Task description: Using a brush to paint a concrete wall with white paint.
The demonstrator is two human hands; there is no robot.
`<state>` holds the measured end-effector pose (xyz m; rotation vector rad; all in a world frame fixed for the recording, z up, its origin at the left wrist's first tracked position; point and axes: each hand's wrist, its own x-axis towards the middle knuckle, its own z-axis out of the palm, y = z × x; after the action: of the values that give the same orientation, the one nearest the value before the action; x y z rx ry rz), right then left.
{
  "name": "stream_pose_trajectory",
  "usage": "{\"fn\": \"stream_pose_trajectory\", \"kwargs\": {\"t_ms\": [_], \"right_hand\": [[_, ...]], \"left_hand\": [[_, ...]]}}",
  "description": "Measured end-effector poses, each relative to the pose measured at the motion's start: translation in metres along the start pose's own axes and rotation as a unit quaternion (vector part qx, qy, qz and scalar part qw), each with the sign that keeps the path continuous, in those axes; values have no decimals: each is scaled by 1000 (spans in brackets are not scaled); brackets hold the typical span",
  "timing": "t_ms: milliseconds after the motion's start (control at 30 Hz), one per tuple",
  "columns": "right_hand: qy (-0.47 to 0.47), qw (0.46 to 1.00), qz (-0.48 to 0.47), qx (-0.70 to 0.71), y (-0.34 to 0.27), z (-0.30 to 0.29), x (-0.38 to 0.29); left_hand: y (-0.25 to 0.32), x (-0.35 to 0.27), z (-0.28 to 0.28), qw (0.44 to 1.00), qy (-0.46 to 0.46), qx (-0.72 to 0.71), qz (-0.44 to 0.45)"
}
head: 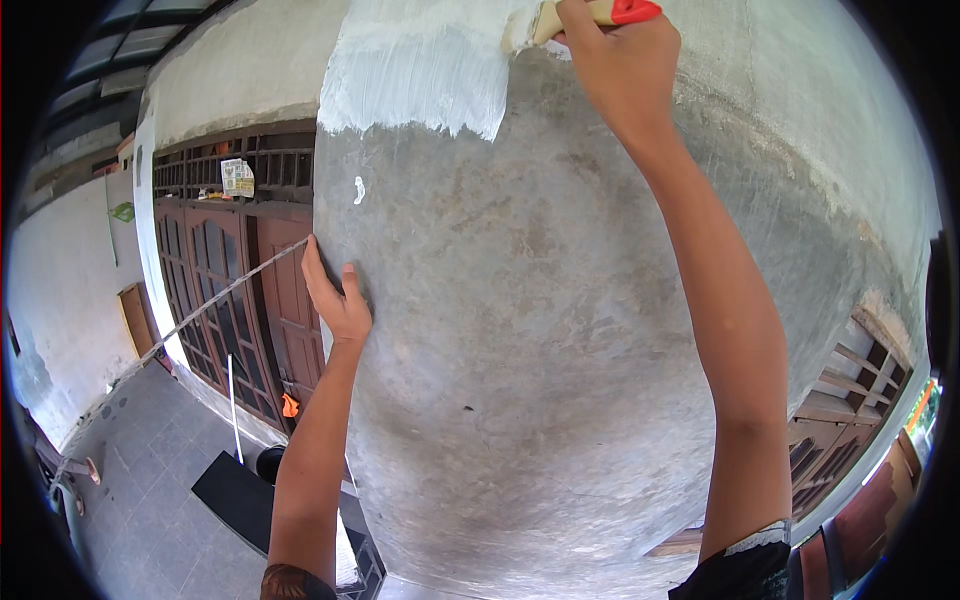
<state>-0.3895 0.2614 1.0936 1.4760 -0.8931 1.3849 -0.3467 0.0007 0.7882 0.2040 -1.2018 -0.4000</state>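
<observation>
My right hand (pixel 626 64) is raised at the top of the view, closed on the handle of a paintbrush (pixel 592 15) with a red end. The brush's bristles touch the upper part of a grey cement wall (pixel 525 300). Left of the brush, fresh white paint (pixel 420 82) covers a patch with a ragged lower edge. A small white dab (pixel 359 190) marks the wall lower down. My left hand (pixel 337 296) rests against the wall's left corner, fingers apart and holding no tool, beside the end of a stretched rope (pixel 232 285).
Brown wooden doors (pixel 285 300) stand beyond the corner at left. Below are a tiled floor (pixel 150 480), a black flat panel (pixel 236 499) and an upright white pole (pixel 235 409). A wooden window frame (pixel 847 397) is at right. A person's foot (pixel 93 471) shows at far left.
</observation>
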Motion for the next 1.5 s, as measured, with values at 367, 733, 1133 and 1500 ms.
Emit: {"fn": "stream_pose_trajectory", "kwargs": {"t_ms": [367,733,1133,1500], "right_hand": [[-72,985,6,-157,5,0,-35],[0,1000,28,3,-13,1,1],[-62,992,5,-113,-4,2,-45],[-10,991,-68,-114,-1,4,6]], "left_hand": [[-3,0,1,1000,-1,-9,0],[0,0,0,1000,-4,-14,1],[-4,-1,-1,1000,-3,-12,1],[-3,-1,2,1000,-2,-13,4]]}}
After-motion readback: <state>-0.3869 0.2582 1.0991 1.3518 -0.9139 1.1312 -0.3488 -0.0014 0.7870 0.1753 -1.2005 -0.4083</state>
